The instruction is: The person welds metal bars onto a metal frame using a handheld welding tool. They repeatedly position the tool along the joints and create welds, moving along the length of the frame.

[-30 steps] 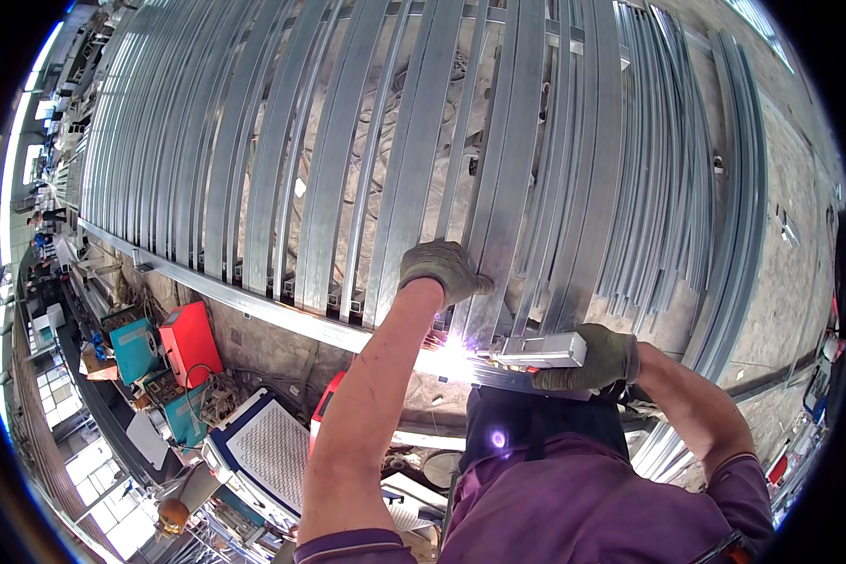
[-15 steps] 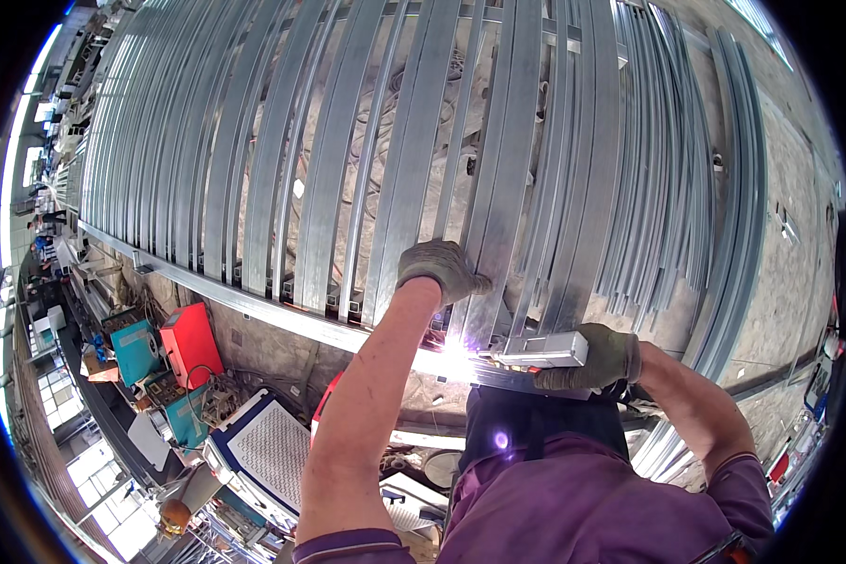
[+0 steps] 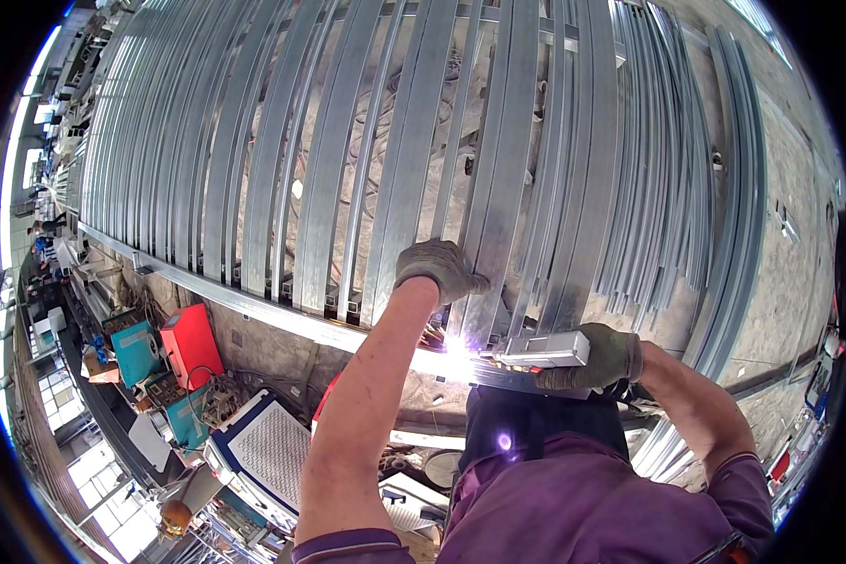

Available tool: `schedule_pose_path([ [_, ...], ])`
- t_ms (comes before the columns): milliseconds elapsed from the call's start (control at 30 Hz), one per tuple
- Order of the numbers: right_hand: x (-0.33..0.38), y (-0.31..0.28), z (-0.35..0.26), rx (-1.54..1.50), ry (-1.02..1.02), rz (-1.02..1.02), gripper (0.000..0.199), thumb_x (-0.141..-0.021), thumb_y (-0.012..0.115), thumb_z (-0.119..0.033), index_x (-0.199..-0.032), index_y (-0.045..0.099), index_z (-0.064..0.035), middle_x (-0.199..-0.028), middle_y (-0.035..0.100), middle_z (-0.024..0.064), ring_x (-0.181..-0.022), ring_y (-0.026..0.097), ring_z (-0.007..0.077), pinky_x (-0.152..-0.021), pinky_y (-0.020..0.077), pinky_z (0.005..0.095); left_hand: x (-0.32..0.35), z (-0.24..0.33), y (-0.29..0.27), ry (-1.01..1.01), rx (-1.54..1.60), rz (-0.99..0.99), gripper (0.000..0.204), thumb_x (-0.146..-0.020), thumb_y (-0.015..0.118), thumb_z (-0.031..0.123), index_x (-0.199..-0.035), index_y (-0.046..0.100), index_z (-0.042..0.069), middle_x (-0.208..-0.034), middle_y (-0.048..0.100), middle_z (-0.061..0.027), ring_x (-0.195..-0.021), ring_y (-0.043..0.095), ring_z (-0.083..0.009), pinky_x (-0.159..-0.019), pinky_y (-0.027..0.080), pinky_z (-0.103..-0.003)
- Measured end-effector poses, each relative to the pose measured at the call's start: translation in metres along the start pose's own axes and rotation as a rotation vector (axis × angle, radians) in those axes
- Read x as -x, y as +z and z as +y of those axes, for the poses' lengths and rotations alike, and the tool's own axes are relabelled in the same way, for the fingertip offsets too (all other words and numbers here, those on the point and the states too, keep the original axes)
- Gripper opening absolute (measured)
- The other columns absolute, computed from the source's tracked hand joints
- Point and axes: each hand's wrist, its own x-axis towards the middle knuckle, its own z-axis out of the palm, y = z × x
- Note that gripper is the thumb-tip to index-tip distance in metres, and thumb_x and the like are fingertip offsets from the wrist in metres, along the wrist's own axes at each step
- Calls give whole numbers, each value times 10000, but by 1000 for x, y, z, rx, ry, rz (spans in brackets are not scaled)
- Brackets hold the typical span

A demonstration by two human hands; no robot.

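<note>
White-violet arc (image 3: 458, 359) is blazing between metalwork and gloves

Taking the arc as the dial's centre, the nearest thing, a purple shirt (image 3: 583, 498), is spreading toward five o'clock. At three o'clock the gloved right hand (image 3: 603, 361) is closing its fingers round the end of a boxy silver block (image 3: 547, 350), which is showing flat, straight-edged faces. Glare is bleaching part of the long metal rail (image 3: 254, 305), which is gleaming and bending off toward ten o'clock. Near twelve, the gloved left hand (image 3: 436, 270) is resting over the slats, thumb reaching onto a wide grey slat (image 3: 498, 169); how its other fingers are curling cannot be told. That slat is showing a dull sheen and a lengthwise line. Farther, between one and two, thin silver rods (image 3: 656, 160) are lying bundled.
</note>
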Motion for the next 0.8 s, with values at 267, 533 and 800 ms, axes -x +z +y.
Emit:
schedule_pose_path([
  [267,2,3,7,-64,-22,35,726,-922,895,-658,-1367,806,-92,-854,819,104,-617,773,176,-507,616,306,0,4,-9,-43,-1,-114,873,-933,755,806,-1380,793,58,-1406,790,-147,-1331,756,-299,-1121,605,-448],
  [533,1,4,16,-21,-46,34,724,-936,892,-650,-1399,792,-103,-849,818,96,-634,774,180,-539,614,321,-2,4,-7,-46,9,-101,893,-927,760,806,-1396,779,47,-1414,785,-155,-1349,744,-304,-1142,590,-446],
  [800,5,3,14,-37,-20,38,740,-925,909,-640,-1421,781,-105,-871,819,102,-625,765,178,-530,605,317,0,3,-4,-23,6,-50,804,-951,733,814,-1061,880,32,-1160,843,-171,-1173,805,-327,-1059,611,-456],
])
